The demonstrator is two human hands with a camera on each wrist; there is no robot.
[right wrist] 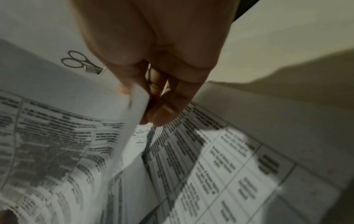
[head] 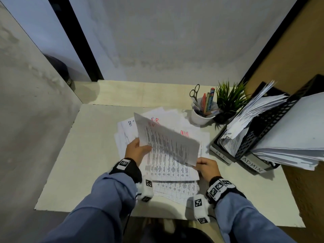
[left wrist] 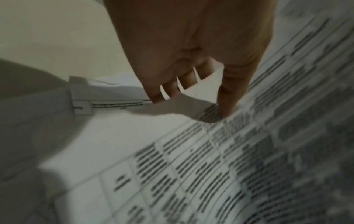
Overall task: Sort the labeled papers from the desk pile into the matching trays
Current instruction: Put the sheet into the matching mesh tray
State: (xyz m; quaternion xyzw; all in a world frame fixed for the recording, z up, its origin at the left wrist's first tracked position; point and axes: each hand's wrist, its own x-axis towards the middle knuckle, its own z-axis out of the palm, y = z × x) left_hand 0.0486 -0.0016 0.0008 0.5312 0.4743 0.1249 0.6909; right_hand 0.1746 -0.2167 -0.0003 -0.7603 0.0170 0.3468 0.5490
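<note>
A printed sheet (head: 168, 142) with a red "HR" at its top is lifted at a slant over the loose paper pile (head: 175, 174) in the middle of the desk. My left hand (head: 138, 149) pinches its left edge, thumb on top (left wrist: 228, 106) and fingers underneath. My right hand (head: 206, 167) pinches the near right corner (right wrist: 141, 104). In the right wrist view the sheet (right wrist: 67, 121) curls up off the pile (right wrist: 220, 159). Two black mesh trays stand at the right, labelled "HR" (head: 221, 155) and "ADMIN" (head: 252, 166), both stuffed with papers.
A white cup (head: 201, 118) with pens and scissors and a small potted plant (head: 228, 100) stand behind the pile, left of the trays. Grey partition walls close in the left and back. A brown panel (head: 289, 58) rises behind the trays. Other pile sheets show red labels.
</note>
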